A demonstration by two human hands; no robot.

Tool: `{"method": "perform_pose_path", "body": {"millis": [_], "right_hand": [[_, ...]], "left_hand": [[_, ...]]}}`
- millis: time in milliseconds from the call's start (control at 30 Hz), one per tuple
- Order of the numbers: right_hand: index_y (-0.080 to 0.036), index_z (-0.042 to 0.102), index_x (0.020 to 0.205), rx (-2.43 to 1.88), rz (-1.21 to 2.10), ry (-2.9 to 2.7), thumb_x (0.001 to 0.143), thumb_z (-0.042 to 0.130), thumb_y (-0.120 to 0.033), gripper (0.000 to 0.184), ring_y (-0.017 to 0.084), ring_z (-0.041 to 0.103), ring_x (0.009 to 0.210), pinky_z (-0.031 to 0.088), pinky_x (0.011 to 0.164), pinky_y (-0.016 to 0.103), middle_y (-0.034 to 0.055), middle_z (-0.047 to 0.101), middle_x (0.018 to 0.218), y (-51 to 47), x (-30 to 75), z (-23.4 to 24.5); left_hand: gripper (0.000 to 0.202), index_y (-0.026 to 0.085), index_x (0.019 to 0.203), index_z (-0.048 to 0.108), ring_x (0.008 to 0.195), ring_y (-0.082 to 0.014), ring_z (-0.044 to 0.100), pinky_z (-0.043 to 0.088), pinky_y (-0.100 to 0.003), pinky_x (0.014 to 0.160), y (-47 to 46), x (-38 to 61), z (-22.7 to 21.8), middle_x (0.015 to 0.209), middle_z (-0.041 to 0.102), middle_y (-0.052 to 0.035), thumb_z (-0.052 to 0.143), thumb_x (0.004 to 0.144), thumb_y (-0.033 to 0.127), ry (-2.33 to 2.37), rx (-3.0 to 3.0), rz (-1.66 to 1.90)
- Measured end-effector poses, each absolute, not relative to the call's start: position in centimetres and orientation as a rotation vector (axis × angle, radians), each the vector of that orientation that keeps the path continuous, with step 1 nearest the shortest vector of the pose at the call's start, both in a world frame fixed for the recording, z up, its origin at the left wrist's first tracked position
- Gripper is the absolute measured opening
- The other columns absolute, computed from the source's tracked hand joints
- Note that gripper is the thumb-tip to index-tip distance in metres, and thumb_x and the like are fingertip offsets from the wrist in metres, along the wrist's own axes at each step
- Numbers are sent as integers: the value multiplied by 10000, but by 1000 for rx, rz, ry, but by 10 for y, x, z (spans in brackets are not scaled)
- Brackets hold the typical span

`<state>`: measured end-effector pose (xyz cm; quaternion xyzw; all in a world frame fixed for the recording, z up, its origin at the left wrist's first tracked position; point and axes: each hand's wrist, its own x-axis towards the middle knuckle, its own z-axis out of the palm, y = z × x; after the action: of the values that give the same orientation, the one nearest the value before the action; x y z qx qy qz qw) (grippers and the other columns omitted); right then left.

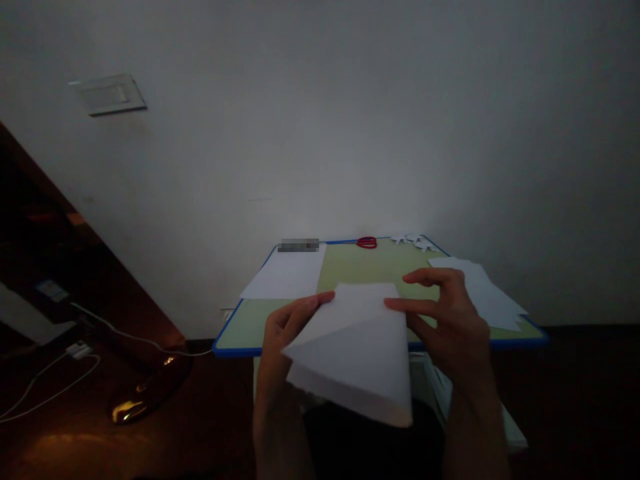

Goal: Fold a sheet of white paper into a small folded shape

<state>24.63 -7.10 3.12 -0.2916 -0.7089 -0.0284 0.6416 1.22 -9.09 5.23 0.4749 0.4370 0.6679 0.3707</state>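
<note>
Folded paper (360, 353) nearest, raised by the near edge of the table (240, 330); our left hand (287, 327) pinches its left side, right hand (445, 320) its right, likely keeping layers aligned. Far: red scissors (367, 243), seemingly parked aside.

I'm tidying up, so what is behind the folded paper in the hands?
Beyond the folded paper, the table shows, with red scissors near its far edge. The paper covers part of the table's near edge; anything directly behind it is hidden.
</note>
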Motion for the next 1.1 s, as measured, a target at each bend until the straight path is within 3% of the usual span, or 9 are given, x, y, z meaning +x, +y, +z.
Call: {"method": "perform_pose_path", "body": {"millis": [167,300,400,500,567,667,733,867,1100], "right_hand": [[-321,831,932,-595,200,-1465,926,779,-113,215,180,647,780,526,722,328,-33,711,801,-69,238,38],[-278,790,757,-591,368,-1372,861,816,-129,183,160,607,672,495,619,287,-38,658,697,-66,233,39],[-273,805,758,-594,478,-1349,858,829,-179,139,163,602,685,484,629,292,-29,652,690,-63,234,36],[-254,794,724,-631,568,-1356,862,839,-234,147,167,607,711,475,647,302,-9,680,730,-60,235,32],[-243,790,713,-649,629,-1376,855,851,-265,156,173,622,733,482,660,307,6,705,772,-58,235,32],[-236,796,720,-661,713,-1437,850,864,-314,167,190,651,772,495,670,311,26,732,813,-58,234,32],[-232,798,722,-670,781,-1484,859,865,-359,198,201,671,796,515,688,316,39,750,840,-58,233,31],[-242,839,831,-680,915,-1474,870,865,-415,179,204,703,811,560,728,314,42,779,861,-59,228,28],[-269,866,853,-665,983,-1314,751,934,-314,130,193,757,767,623,691,289,26,815,821,-58,218,26]], "left_hand": [[319,147,892,880,417,-147,550,324,-206,308,-97,15,51,531,647,-40,816,833,454,785,1196,1461],[248,194,863,877,427,-84,448,280,-169,353,-100,17,52,498,555,19,851,872,440,944,1321,1577],[188,219,759,861,559,-80,493,389,-174,480,-99,17,54,619,595,6,869,877,365,1029,1518,1759],[37,263,857,881,707,-112,571,483,-194,600,-97,19,56,759,640,-6,894,854,297,982,1629,1890],[95,285,961,881,772,-128,608,527,-209,652,-96,21,56,841,684,-14,887,867,292,922,1596,1919],[113,290,1000,870,708,-106,580,497,-189,598,-94,25,54,858,719,-5,874,889,314,877,1461,2007],[75,265,922,863,604,-76,513,432,-170,526,-94,26,52,756,685,18,873,893,333,919,1369,2077],[184,207,770,825,526,-63,465,374,-172,475,-94,25,49,608,582,42,883,877,346,1014,1287,2105],[139,215,773,843,550,-76,504,398,-184,486,-93,26,48,641,624,27,891,848,322,1013,1245,2117]]}}
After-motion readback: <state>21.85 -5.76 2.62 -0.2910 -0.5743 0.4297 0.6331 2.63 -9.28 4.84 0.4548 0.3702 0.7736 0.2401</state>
